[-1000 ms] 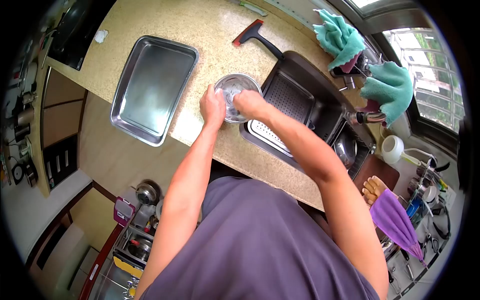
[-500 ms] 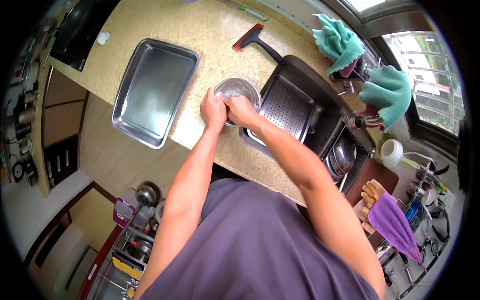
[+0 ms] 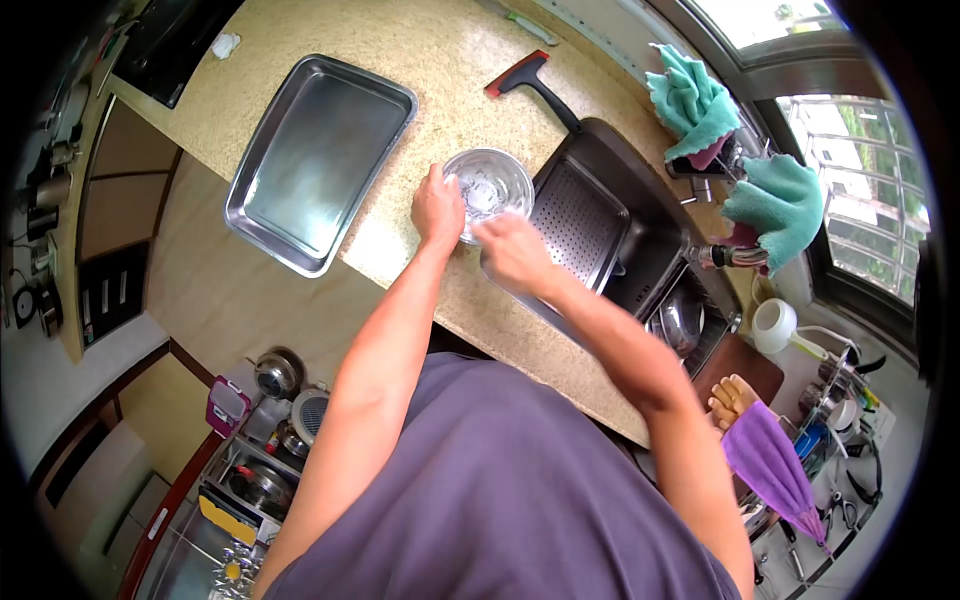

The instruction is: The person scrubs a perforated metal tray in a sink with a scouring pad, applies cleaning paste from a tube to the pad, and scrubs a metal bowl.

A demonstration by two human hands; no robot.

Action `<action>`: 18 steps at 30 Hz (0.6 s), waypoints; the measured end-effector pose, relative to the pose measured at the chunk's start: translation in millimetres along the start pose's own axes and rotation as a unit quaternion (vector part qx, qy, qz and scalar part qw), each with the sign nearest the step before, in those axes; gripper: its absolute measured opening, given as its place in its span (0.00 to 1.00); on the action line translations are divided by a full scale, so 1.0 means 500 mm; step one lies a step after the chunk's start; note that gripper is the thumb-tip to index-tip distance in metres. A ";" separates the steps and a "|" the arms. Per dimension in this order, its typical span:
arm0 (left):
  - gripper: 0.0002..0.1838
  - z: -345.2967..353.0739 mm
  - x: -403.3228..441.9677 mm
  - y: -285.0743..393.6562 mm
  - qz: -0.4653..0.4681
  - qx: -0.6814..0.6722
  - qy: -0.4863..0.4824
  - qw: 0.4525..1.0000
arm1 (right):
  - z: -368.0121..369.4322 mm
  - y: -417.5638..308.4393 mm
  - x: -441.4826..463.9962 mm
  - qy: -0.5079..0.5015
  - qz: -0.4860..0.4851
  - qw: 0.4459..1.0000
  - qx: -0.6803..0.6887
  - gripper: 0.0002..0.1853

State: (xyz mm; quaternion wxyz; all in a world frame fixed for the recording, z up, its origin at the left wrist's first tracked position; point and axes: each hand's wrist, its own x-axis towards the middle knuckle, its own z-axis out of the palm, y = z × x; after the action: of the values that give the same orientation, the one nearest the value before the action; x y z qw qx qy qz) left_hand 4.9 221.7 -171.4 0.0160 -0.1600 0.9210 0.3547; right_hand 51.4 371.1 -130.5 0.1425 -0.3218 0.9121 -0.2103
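A shiny round bowl (image 3: 490, 180) stands on the countertop, left of the sink. On its left side, my left hand (image 3: 438, 207) is closed on the rim. My right hand (image 3: 515, 252) is over the bowl's near right edge, its fingers curled but smeared by motion. Whether it holds anything cannot be made out. Left of the bowl lies a rectangular metal baking tray (image 3: 310, 165). A perforated metal tray (image 3: 577, 222) rests in the dark sink (image 3: 655, 235) to the right.
A squeegee (image 3: 530, 80) with a red edge lies behind the bowl. Teal cloths (image 3: 775, 208) hang near the faucet (image 3: 735, 256). A brown board (image 3: 745, 370), a purple cloth (image 3: 770, 460) and a rack of utensils are at right. Pots (image 3: 278, 372) sit on a lower shelf at left.
My right hand has moved from inside the bowl down and right to its near edge, uncovering the bowl's interior. My left hand stays at the rim. The camera view has shifted slightly.
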 end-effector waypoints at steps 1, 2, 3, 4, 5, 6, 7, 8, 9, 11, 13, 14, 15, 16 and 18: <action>0.11 0.005 -0.004 0.002 -0.008 0.007 0.007 1.000 | 0.034 -0.019 0.010 0.058 0.000 0.998 0.000 0.15; 0.11 0.007 -0.004 0.002 -0.011 0.006 0.007 1.000 | 0.056 -0.033 0.023 0.027 0.035 0.999 0.015 0.17; 0.12 0.003 0.002 -0.004 0.011 -0.009 0.017 1.000 | 0.050 -0.023 0.015 0.026 0.032 0.999 0.018 0.17; 0.13 -0.004 0.003 -0.013 0.033 -0.022 0.026 0.999 | 0.033 -0.001 -0.002 0.047 0.003 0.998 -0.035 0.16; 0.13 -0.006 0.002 -0.014 0.035 -0.021 0.026 0.999 | 0.010 0.025 -0.016 0.069 -0.025 0.993 -0.091 0.16; 0.13 -0.003 0.001 -0.009 0.031 -0.024 0.022 0.999 | -0.018 0.050 -0.027 0.065 -0.044 0.991 -0.106 0.14; 0.13 0.000 -0.003 -0.003 0.024 -0.030 0.018 0.999 | 0.001 0.041 -0.035 0.063 -0.043 0.991 -0.110 0.14; 0.13 0.001 0.002 0.004 0.027 -0.036 0.025 0.999 | 0.032 0.024 -0.031 0.071 -0.014 0.991 -0.110 0.14; 0.13 0.001 0.004 0.009 0.021 -0.020 0.015 0.999 | 0.042 0.009 -0.020 0.079 0.014 0.991 -0.111 0.13; 0.13 -0.005 0.002 -0.001 0.003 0.004 0.006 1.000 | 0.044 0.019 -0.020 0.057 -0.012 0.995 -0.078 0.14; 0.13 -0.020 0.020 -0.006 0.076 -0.002 -0.055 0.996 | 0.013 0.093 -0.039 0.098 -0.121 0.975 -0.157 0.15; 0.14 -0.029 0.030 0.006 0.090 0.013 -0.078 0.993 | -0.019 0.101 -0.038 0.050 -0.111 0.979 -0.165 0.15; 0.14 -0.028 0.034 0.009 0.086 0.008 -0.075 0.993 | -0.028 0.095 -0.028 -0.048 -0.062 0.985 -0.152 0.17; 0.15 -0.027 0.041 0.014 0.059 -0.006 -0.088 0.994 | -0.005 0.090 -0.026 -0.014 -0.072 0.973 -0.220 0.17; 0.18 -0.026 0.043 0.018 0.020 -0.071 -0.038 0.997 | 0.025 0.058 0.002 -0.002 -0.044 0.965 -0.257 0.18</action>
State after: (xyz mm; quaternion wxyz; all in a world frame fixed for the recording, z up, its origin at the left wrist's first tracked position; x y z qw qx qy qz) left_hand -17.0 213.5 -158.9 0.0325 -0.1287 0.8953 0.4253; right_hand 40.1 387.1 -155.4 0.0479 -0.3879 0.9201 0.0260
